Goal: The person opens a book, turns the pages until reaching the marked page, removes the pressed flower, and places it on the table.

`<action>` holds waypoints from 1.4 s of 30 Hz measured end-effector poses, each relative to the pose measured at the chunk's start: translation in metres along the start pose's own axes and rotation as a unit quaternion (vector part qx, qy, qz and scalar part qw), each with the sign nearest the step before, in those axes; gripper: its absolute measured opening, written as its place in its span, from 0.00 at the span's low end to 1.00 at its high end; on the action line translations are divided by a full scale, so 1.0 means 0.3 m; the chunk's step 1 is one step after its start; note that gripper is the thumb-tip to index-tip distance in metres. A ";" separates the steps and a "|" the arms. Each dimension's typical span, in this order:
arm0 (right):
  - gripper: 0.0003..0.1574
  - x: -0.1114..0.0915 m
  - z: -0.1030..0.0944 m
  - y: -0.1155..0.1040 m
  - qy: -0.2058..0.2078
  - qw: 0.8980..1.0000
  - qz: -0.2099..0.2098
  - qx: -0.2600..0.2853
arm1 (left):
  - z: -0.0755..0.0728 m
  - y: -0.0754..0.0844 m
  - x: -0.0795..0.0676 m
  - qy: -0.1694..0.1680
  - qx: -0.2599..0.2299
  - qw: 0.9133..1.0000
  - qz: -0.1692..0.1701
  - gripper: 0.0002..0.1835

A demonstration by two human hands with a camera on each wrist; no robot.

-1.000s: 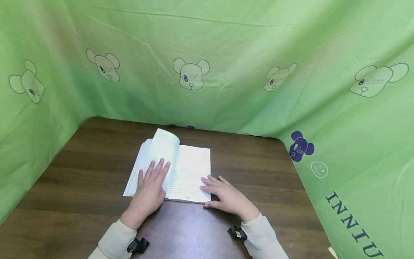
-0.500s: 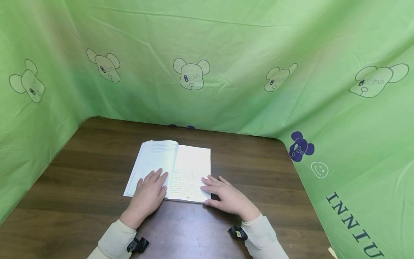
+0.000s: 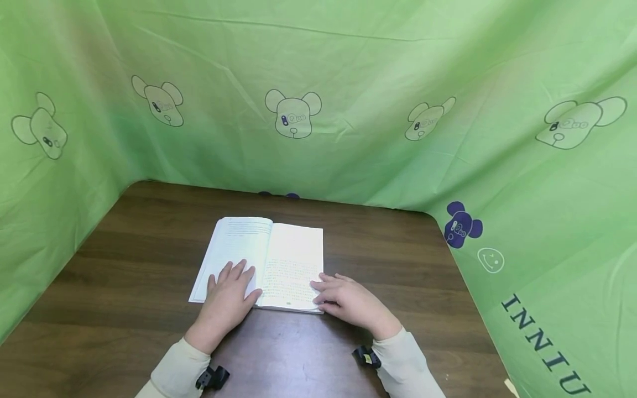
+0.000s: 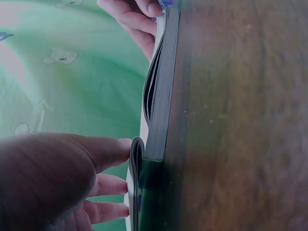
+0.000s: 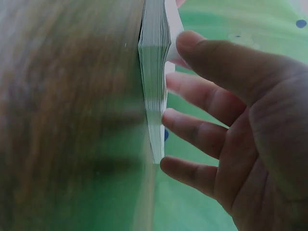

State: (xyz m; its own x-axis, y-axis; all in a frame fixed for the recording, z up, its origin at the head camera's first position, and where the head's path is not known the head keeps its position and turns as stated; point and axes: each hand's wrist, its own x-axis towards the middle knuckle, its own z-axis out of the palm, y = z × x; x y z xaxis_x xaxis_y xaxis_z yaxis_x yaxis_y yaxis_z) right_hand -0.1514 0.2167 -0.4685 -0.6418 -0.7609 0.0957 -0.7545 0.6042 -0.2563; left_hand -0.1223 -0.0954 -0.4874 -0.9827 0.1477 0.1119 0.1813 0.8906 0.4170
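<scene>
An open book lies on the wooden table, its left page smooth and its right page half filled with print. My left hand rests on the lower left page with fingers spread, the thumb pointing toward the gutter. At the lower right corner, my right hand touches the right page with its fingertips, thumb close to the index finger. The right wrist view shows the thumb and several fingers along the edge of the page block. In the left wrist view, the book's spine end shows beside the thumb.
A green curtain with printed bear heads hangs behind and on both sides of the table. Dark straps with small devices sit at both wrists. A small pale piece lies at the table's right edge.
A raised left page has come down flat. My left hand has drawn back toward the page's lower part, its thumb now stretched rightward. My right thumb has moved nearer to its index finger.
</scene>
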 end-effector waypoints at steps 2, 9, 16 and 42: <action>0.06 0.000 -0.002 -0.001 0.001 1.000 -0.004 -0.006 | 0.001 0.003 0.002 0.006 -0.003 1.000 0.003 0.30; 0.03 0.005 0.011 0.000 0.016 1.000 -0.007 -0.011 | 0.010 0.006 0.009 0.022 -0.002 0.999 0.045 0.26; 0.18 0.011 0.013 -0.010 0.041 0.999 0.008 -0.015 | 0.016 0.013 0.010 -0.006 -0.005 0.993 0.115 0.16; 0.15 0.019 0.005 -0.008 0.184 0.981 0.040 -0.054 | 0.028 0.016 0.003 -0.040 -0.016 0.994 0.096 0.14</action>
State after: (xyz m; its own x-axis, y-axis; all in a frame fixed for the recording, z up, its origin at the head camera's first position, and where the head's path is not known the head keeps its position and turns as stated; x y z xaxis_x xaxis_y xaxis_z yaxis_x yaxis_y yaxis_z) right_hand -0.1532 0.2106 -0.4687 -0.6901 -0.5852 0.4258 -0.6975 0.6948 -0.1755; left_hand -0.1228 -0.0873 -0.4928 -0.9295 0.3488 0.1198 0.3656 0.8287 0.4238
